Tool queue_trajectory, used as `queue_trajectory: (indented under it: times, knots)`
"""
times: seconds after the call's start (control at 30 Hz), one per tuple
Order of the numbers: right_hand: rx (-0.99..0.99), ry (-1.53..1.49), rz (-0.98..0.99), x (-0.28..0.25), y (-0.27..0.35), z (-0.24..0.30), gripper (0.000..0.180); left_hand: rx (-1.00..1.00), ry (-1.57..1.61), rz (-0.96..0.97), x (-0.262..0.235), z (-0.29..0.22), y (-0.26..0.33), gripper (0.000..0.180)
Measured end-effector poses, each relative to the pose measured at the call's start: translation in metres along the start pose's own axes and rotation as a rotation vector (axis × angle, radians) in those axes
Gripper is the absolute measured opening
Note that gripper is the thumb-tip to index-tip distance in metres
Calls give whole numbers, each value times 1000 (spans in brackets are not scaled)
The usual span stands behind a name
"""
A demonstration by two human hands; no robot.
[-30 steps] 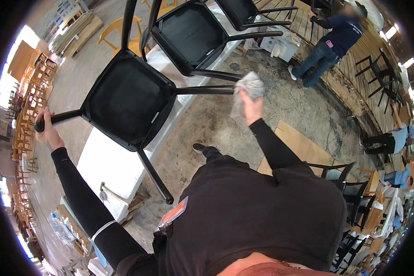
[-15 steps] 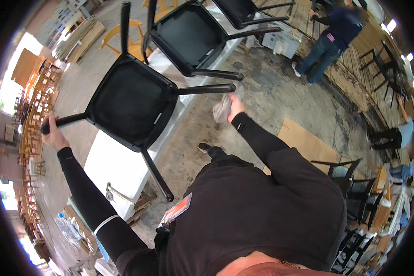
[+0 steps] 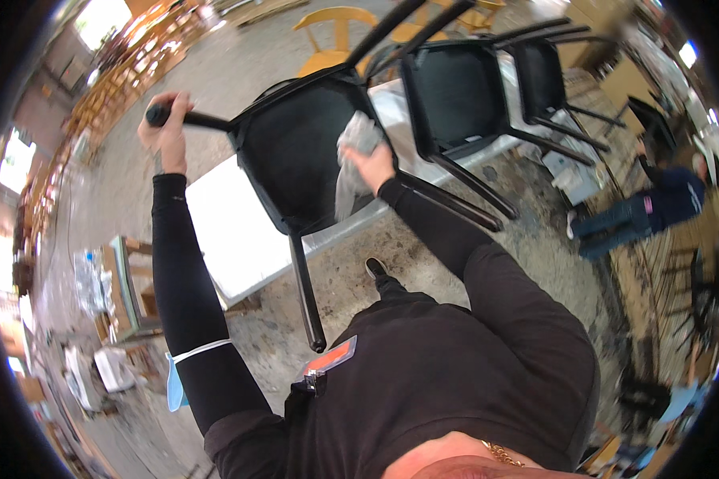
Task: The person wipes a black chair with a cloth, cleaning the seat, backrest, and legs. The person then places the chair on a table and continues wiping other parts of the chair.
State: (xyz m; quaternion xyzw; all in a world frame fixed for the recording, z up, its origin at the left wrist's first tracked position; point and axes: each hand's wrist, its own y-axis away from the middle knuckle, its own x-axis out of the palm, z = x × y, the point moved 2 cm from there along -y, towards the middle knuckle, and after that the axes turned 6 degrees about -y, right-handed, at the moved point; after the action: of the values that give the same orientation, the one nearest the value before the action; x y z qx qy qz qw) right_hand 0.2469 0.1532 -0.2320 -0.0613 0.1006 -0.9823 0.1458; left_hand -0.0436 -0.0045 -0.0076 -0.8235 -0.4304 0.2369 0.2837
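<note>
A black chair (image 3: 295,160) lies tipped on a white table (image 3: 224,231), its legs sticking out toward me. My left hand (image 3: 168,120) is closed around one black leg at the upper left. My right hand (image 3: 367,164) holds a crumpled grey cloth (image 3: 351,160) pressed against the underside of the seat. Both arms are in black sleeves.
Two more black chairs (image 3: 455,96) (image 3: 547,80) lie on the same table farther right. A yellow wooden chair (image 3: 335,36) stands behind. A person in dark blue (image 3: 647,211) bends over at the right. Wooden crates and clutter (image 3: 120,287) sit on the concrete floor at the left.
My right hand moved the cloth from the leg at the right onto the seat underside. The view swung, so the chair now sits higher and more central. My left hand kept its grip.
</note>
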Motion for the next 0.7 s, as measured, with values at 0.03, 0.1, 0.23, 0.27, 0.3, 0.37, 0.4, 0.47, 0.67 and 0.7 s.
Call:
queue_trajectory:
  times: [0.03, 0.1, 0.23, 0.27, 0.3, 0.37, 0.4, 0.47, 0.67, 0.7]
  knots:
    - [-68, 74, -29, 8, -31, 6, 55, -4, 34, 3, 0, -1, 1, 12]
    - [-112, 83, 335, 21, -86, 10, 59, -24, 84, -2, 1, -3, 3, 12]
    - [194, 1105, 464, 30, -132, -34, 73, -23, 15, -35, 2, -9, 7, 13]
    - [80, 1051, 350, 31, -126, -47, 72, -28, 42, -29, 3, -10, 8, 12]
    - [6, 1075, 295, 36, -116, -60, 68, -45, 64, -30, 3, -10, 9, 12]
    - [-173, 1125, 208, 48, -88, -81, 58, -82, 81, -43, 4, -10, 11, 10]
    - [-247, 1190, 187, 54, -70, -89, 51, -68, 85, -50, 5, -10, 11, 10]
    - [-27, 1046, 191, 69, -39, -106, 67, -28, 101, -66, 7, -10, 10, 9]
    - [-410, 806, 511, 117, -92, -103, 59, 40, 77, -80, 10, -10, 8, 8]
    - [-530, 732, 438, 128, -111, -99, 57, 53, 67, -71, 10, -10, 8, 8]
